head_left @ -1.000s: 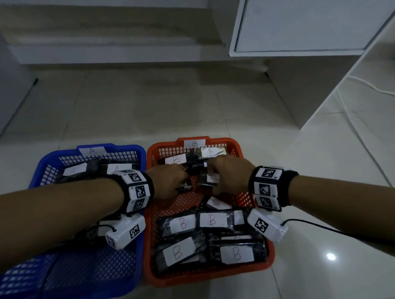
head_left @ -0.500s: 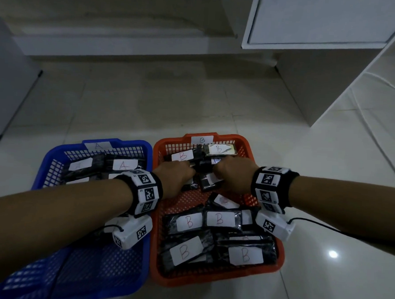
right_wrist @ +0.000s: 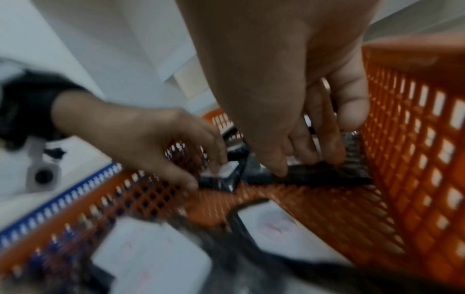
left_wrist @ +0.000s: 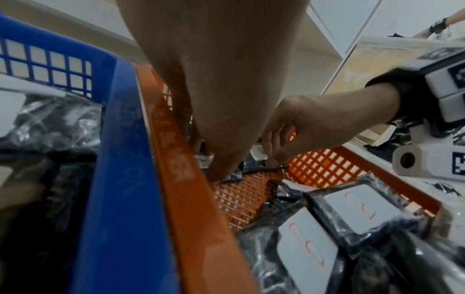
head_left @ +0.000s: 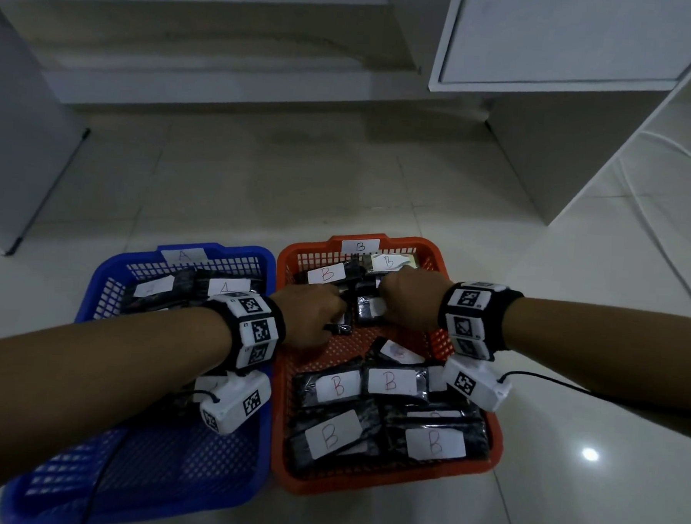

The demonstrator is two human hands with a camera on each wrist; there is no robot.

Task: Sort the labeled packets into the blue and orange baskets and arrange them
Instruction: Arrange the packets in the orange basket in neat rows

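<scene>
An orange basket point(head_left: 384, 482) tagged B stands right of a blue basket point(head_left: 173, 465) tagged A. Black packets with white B labels point(head_left: 434, 442) fill the orange basket's near half; A packets point(head_left: 226, 287) lie at the blue basket's far end. Both hands reach into the orange basket's far half. My left hand point(head_left: 333, 315) pinches a small black packet point(right_wrist: 221, 177), thumb at its front edge, a finger on its white label. My right hand point(head_left: 386, 302) grips a neighbouring black packet point(right_wrist: 327, 177) between thumb and fingers. In the left wrist view my right hand point(left_wrist: 269, 157) shows beyond my left thumb.
A white cabinet point(head_left: 567, 41) hangs at the upper right, with its side panel point(head_left: 533, 159) reaching the floor behind the orange basket. A white cable point(head_left: 657, 246) runs over the tiles on the right. A grey panel point(head_left: 18, 144) stands at the left.
Both hands have stayed on the packets in the far half of the orange basket, shifting only slightly. The head view has drifted a little.
</scene>
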